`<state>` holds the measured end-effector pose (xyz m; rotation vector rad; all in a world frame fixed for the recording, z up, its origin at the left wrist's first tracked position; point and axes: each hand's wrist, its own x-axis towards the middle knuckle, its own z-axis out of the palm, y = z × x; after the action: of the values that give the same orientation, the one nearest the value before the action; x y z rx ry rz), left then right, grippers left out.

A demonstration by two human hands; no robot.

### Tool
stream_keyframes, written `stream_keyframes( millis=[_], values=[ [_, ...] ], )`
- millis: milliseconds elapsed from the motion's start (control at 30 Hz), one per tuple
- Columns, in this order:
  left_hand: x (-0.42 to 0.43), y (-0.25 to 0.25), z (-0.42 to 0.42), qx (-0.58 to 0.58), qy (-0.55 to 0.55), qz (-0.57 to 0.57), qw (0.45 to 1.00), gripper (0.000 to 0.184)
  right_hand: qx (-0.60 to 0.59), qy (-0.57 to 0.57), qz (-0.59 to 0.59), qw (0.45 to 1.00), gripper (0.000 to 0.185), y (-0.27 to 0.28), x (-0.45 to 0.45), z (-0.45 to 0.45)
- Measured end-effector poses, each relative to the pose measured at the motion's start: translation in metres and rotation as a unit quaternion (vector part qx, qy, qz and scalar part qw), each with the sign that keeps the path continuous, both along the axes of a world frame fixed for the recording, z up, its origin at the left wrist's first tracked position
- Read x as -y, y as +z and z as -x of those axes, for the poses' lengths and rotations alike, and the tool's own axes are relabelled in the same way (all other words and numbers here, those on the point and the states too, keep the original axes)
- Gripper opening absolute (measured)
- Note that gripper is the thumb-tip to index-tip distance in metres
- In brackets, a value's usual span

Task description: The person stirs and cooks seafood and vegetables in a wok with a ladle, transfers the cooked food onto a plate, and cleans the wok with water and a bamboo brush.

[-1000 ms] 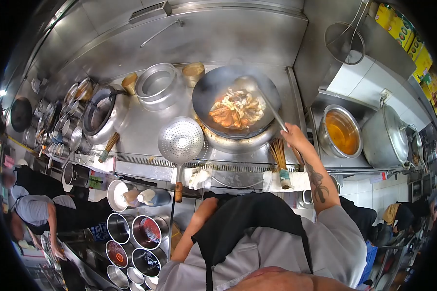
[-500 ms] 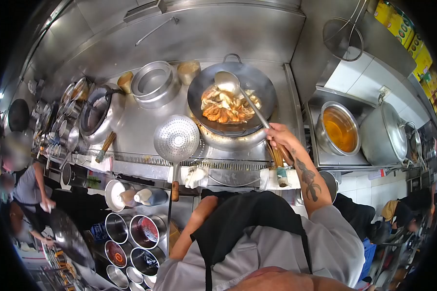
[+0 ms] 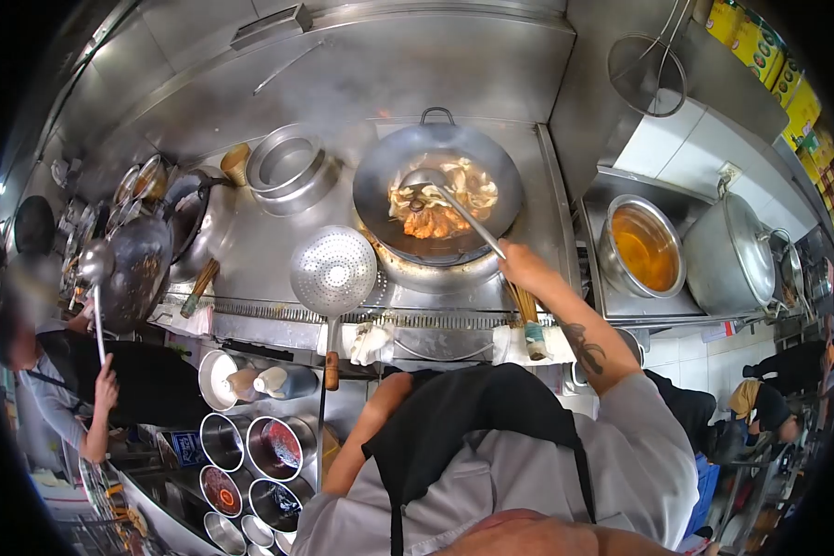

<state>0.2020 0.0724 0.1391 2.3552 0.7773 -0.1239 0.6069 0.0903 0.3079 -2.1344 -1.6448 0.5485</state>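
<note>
My right hand [image 3: 525,266] is closed around the handle of a metal ladle [image 3: 424,179]. The ladle's bowl rests among pale and orange-brown pieces of food [image 3: 459,195] in the dark wok [image 3: 380,199], which sits on the stove ring. Steam rises over it. My left forearm reaches down beside the black apron, and the left hand is hidden behind it. To the left of the wok, a perforated skimmer [image 3: 334,271] lies with its wooden handle over the counter's front edge. A bamboo brush [image 3: 532,326] stands near my right forearm.
Nested metal pots [image 3: 292,171] stand at the back left. A bowl of orange liquid [image 3: 644,248] and a large lidded pot [image 3: 727,255] are on the right. Sauce containers [image 3: 276,448] stand lower left. A co-worker's hand [image 3: 107,385] holds a ladle beside another wok [image 3: 137,269].
The ladle has moved lower and nearer in the wok, with my right hand still on it. At the left, the co-worker's wok has been raised towards the stove.
</note>
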Motion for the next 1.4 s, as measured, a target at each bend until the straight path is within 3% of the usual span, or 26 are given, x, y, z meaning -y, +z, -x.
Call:
stream_keyframes(
  millis=[100, 300, 400, 500, 633, 733, 767, 967, 1067, 1167, 1267, 1400],
  values=[
    [-0.002, 0.003, 0.0, -0.002, -0.004, -0.005, 1.0, 0.019, 0.004, 0.042, -0.012, 0.999, 0.027, -0.02, 0.007, -0.014],
    [-0.003, -0.003, -0.006, -0.004, -0.011, -0.005, 1.0, 0.019, 0.038, -0.036, 0.03, 0.998, 0.028, 0.005, -0.004, -0.004],
    [-0.005, -0.002, -0.009, -0.005, -0.014, -0.01, 1.0, 0.019, 0.011, -0.009, 0.017, 1.0, 0.028, -0.023, -0.019, 0.008],
    [-0.006, 0.0, -0.008, -0.006, -0.017, -0.009, 1.0, 0.019, -0.081, -0.002, 0.046, 0.996, 0.027, 0.012, 0.014, 0.019],
    [-0.006, -0.004, -0.005, -0.007, -0.016, -0.009, 1.0, 0.018, -0.135, -0.042, 0.09, 0.986, 0.024, 0.013, 0.035, -0.013],
    [-0.006, -0.007, -0.007, -0.008, -0.024, -0.013, 1.0, 0.018, 0.008, -0.034, -0.007, 0.999, 0.026, -0.008, 0.024, -0.014],
    [-0.008, -0.008, -0.01, -0.008, -0.027, -0.015, 0.999, 0.018, 0.05, -0.083, 0.034, 0.995, 0.027, -0.01, 0.018, -0.002],
    [-0.013, -0.015, -0.018, -0.012, -0.036, -0.023, 0.999, 0.018, -0.007, -0.005, -0.03, 1.0, 0.028, 0.006, 0.023, 0.011],
    [-0.009, -0.005, -0.02, -0.006, -0.03, -0.021, 0.999, 0.019, -0.031, 0.034, -0.143, 0.989, 0.029, -0.014, 0.043, -0.004],
    [-0.007, 0.009, -0.02, -0.002, -0.03, -0.017, 0.999, 0.02, -0.135, 0.023, 0.045, 0.99, 0.031, 0.038, 0.043, 0.004],
    [-0.006, 0.013, -0.024, 0.0, -0.033, -0.018, 0.999, 0.02, -0.019, 0.002, 0.018, 1.0, 0.031, -0.015, 0.017, -0.015],
    [-0.008, 0.004, -0.023, -0.002, -0.022, -0.024, 0.999, 0.021, 0.068, -0.027, -0.078, 0.994, 0.029, -0.016, 0.02, 0.001]
  ],
)
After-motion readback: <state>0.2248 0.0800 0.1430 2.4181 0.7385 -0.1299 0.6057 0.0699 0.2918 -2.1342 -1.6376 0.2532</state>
